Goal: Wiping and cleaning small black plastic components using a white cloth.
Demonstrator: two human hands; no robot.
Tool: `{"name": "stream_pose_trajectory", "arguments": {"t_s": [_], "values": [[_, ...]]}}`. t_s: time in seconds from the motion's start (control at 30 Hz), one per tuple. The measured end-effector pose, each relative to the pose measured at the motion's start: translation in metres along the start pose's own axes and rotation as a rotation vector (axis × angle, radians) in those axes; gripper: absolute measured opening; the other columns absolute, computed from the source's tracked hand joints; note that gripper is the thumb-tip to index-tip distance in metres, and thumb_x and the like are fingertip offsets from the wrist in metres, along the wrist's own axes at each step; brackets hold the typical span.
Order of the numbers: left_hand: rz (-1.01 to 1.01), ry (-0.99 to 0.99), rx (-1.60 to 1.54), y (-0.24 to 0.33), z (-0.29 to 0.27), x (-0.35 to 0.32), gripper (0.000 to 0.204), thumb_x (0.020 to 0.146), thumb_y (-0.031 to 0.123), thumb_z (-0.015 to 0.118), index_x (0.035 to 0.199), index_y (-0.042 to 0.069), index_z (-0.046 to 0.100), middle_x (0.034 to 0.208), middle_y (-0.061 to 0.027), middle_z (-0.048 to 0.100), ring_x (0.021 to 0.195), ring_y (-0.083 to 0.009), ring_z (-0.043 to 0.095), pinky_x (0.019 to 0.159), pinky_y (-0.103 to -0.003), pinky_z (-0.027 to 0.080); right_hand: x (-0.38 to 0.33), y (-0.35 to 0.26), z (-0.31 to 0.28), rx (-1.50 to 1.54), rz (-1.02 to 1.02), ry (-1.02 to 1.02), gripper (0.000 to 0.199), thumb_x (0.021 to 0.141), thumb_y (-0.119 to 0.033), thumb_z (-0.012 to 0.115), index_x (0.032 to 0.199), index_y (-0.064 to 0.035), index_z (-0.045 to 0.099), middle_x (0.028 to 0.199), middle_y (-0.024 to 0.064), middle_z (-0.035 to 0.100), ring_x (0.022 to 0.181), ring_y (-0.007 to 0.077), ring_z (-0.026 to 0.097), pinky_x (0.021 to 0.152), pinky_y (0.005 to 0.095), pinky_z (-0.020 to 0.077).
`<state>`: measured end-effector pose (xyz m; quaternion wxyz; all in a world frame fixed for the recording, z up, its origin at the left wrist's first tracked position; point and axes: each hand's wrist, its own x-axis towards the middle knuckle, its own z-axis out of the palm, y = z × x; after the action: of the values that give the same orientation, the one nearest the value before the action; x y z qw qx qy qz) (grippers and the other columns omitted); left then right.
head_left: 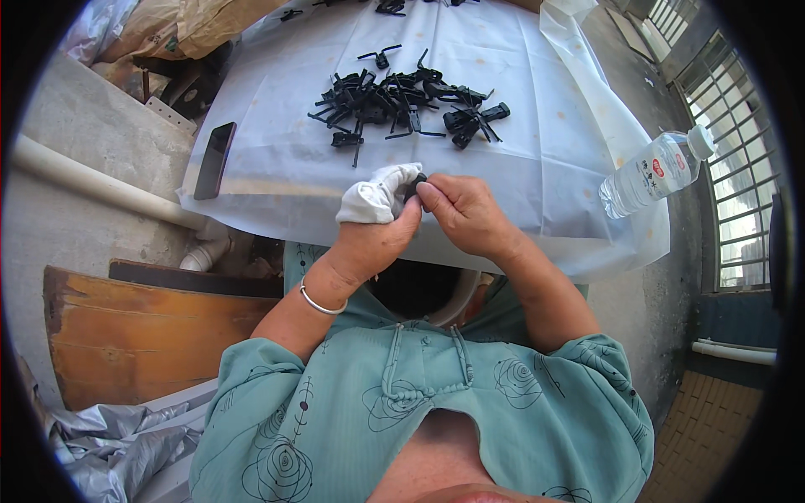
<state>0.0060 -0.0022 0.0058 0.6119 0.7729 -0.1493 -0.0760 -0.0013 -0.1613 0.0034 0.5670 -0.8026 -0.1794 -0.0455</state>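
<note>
My left hand (pixel 373 239) grips a bunched white cloth (pixel 379 194) at the near edge of a table covered with white plastic sheet (pixel 277 159). My right hand (pixel 465 214) pinches a small black part (pixel 416 181) against the cloth; most of the part is hidden by fingers and cloth. Both hands touch each other just above the table edge. A pile of several black clip-like parts (pixel 402 101) lies on the sheet beyond the hands.
A dark phone (pixel 215 159) lies at the table's left edge. A clear plastic water bottle (pixel 658 172) rests at the right edge. A white pipe (pixel 92 184), wooden boards (pixel 142 327) and grey sheeting (pixel 117 444) sit to the left; window bars (pixel 738 151) stand right.
</note>
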Motion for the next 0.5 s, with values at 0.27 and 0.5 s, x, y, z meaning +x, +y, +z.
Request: {"name": "stream_pose_trajectory", "arguments": {"t_s": [0.27, 0.5], "values": [[0.315, 0.097, 0.409, -0.001, 0.0, -0.006, 0.03, 0.077, 0.007, 0.06, 0.105, -0.002, 0.054, 0.09, -0.0158, 0.06, 0.076, -0.0262, 0.061, 0.069, -0.032, 0.048, -0.002, 0.011, 0.017, 0.03, 0.092, 0.057, 0.024, 0.09, -0.016, 0.05, 0.074, 0.001, 0.054, 0.06, 0.0068, 0.049, 0.055, 0.0114, 0.04, 0.052, 0.029, 0.0383], [-0.027, -0.051, -0.316, 0.002, -0.016, 0.0, 0.031, 0.088, 0.007, 0.049, 0.118, 0.005, 0.04, 0.087, -0.002, 0.052, 0.065, -0.0071, 0.046, 0.057, -0.02, 0.041, -0.001, 0.004, -0.01, -0.21, 0.037, -0.149, 0.012, 0.083, -0.012, 0.059, 0.087, -0.0001, 0.061, 0.061, 0.0029, 0.05, 0.056, 0.0097, 0.044, 0.053, 0.0252, 0.0391]]}}
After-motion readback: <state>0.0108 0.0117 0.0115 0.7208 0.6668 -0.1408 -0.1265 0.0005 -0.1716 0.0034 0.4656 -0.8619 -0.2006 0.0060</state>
